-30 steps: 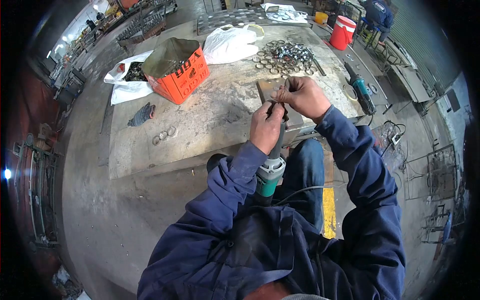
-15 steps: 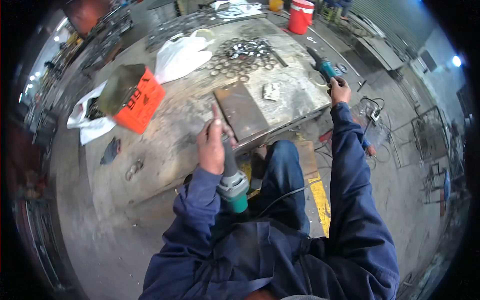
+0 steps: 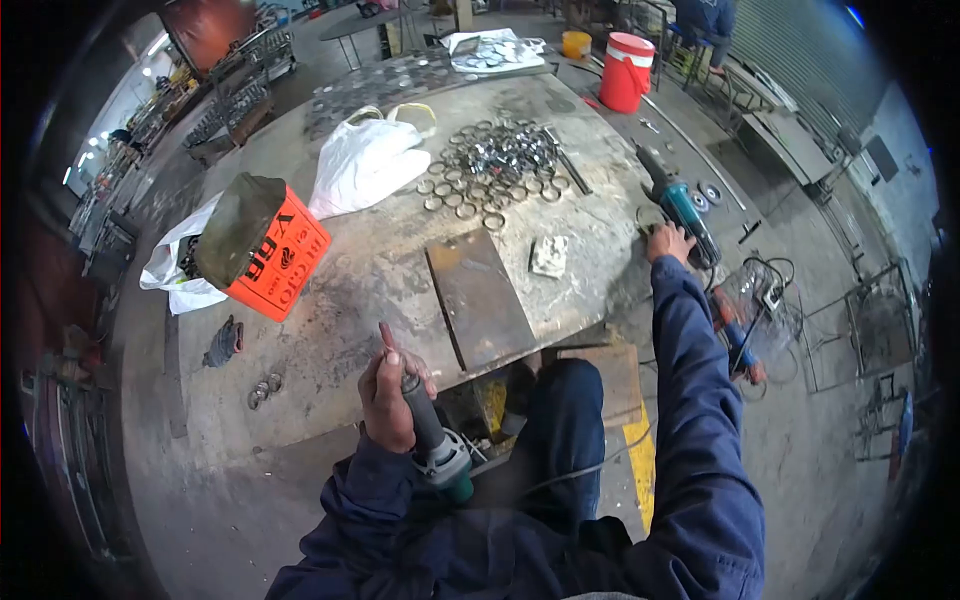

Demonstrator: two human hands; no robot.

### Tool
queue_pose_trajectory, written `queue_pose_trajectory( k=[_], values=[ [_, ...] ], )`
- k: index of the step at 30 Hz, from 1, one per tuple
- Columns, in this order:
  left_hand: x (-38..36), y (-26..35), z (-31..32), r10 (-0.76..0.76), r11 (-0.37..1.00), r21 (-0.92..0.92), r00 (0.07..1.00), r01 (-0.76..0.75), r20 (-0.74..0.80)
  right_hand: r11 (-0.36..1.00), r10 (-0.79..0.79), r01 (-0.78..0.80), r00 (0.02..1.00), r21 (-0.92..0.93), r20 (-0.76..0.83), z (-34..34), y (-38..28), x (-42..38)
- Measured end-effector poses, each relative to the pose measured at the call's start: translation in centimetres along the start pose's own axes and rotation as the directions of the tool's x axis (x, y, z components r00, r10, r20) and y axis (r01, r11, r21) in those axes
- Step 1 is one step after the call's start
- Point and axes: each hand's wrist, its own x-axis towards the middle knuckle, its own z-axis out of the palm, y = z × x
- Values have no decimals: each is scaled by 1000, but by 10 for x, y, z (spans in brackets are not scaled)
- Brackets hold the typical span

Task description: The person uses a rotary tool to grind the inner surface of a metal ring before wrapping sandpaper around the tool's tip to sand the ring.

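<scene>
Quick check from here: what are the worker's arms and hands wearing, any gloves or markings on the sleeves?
No gloves: both the left hand and the right hand are bare. Each arm is covered to the wrist by a long, dark navy blue work sleeve, loose and creased, part of a matching jacket or overall. No markings, badges or stripes show on the sleeves.

Rusty matt steel plate [image 3: 480,298], shiny metal rings [image 3: 497,160], glossy plastic bag [image 3: 365,165]
</scene>
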Motion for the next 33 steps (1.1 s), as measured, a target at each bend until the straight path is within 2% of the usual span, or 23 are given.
queue_pose_trajectory(
  k=[1, 2, 4, 5, 6, 7, 8, 9, 10, 11, 12, 14, 16, 18, 19, 21, 23, 24, 26, 27, 31, 33],
  values=[
    [1, 1, 1, -2, 1000, 10, 1000, 2, 12, 1000, -22, 23, 996, 10, -85, -1, -2, -3],
    [4, 0, 3, -1, 1000, 7, 1000, 1, 7, 1000, -28, 29, 996, 7, -87, -4, -5, 0],
    [6, -1, 7, -86, 996, -2, 996, 86, -7, 983, -21, 30, 998, 181, -51, -17, -23, -21],
    [8, -4, 8, -123, 992, -12, 992, 123, -16, 645, -160, 285, 958, 709, -239, -16, -26, -31],
    [10, -6, 11, -96, 995, 14, 995, 95, 33, 278, -277, 123, 960, 953, -43, -51, -39, -61],
    [10, -7, 12, -73, 997, 41, 994, 70, 76, -31, -405, 50, 912, 998, -58, -83, -55, -96],
    [7, -2, 20, -70, 994, 90, 993, 61, 92, -219, -500, -69, 865, 973, -51, -107, -66, -130],
    [7, -6, 20, -109, 992, 82, 987, 100, 117, -423, -580, -250, 813, 871, -49, -132, -77, -166],
    [3, -1, 25, -73, 995, 79, 988, 62, 140, -504, -637, -328, 766, 799, -87, -144, -86, -194],
    [0, -1, 26, -123, 992, -4, 977, 126, 172, -474, -673, -365, 737, 802, -62, -152, -94, -215],
    [-3, 0, 26, -148, 989, 7, 971, 149, 187, -443, -703, -393, 710, 805, -41, -158, -101, -234],
    [-10, 6, 26, -96, 994, -29, 958, 108, 269, -447, -747, -453, 663, 771, -44, -165, -111, -258],
    [-20, 14, 14, -27, 999, -17, 967, 32, 254, -468, -729, -439, 682, 767, -54, -188, -122, -280],
    [-25, 19, 9, 36, 999, -1, 967, -37, 251, -437, -571, -275, 820, 856, -27, -206, -132, -292],
    [-28, 23, 7, 28, 1000, -9, 970, -27, 243, -404, -549, -237, 836, 883, -26, -212, -136, -295],
    [-34, 29, 4, 37, 999, -26, 971, -32, 235, -395, -558, -225, 829, 891, -39, -224, -139, -295],
    [-37, 32, 2, 100, 994, 12, 968, -105, 230, -392, -576, -254, 817, 884, -21, -234, -141, -295],
    [-38, 32, 2, 125, 992, 1, 964, -129, 235, -397, -576, -230, 816, 888, -46, -238, -142, -295],
    [-41, 33, 1, 137, 989, 19, 962, -146, 236, -296, -541, -84, 836, 951, -95, -244, -143, -295],
    [-44, 38, 2, 110, 993, 21, 968, -118, 227, -284, -540, -60, 835, 957, -108, -251, -143, -296],
    [-44, 34, 2, 146, 989, -57, 951, -135, 272, -272, -527, -108, 848, 956, -54, -263, -144, -298],
    [-44, 34, 4, 156, 988, -54, 952, -147, 262, -239, -530, -205, 847, 949, 50, -261, -144, -296]
  ],
)
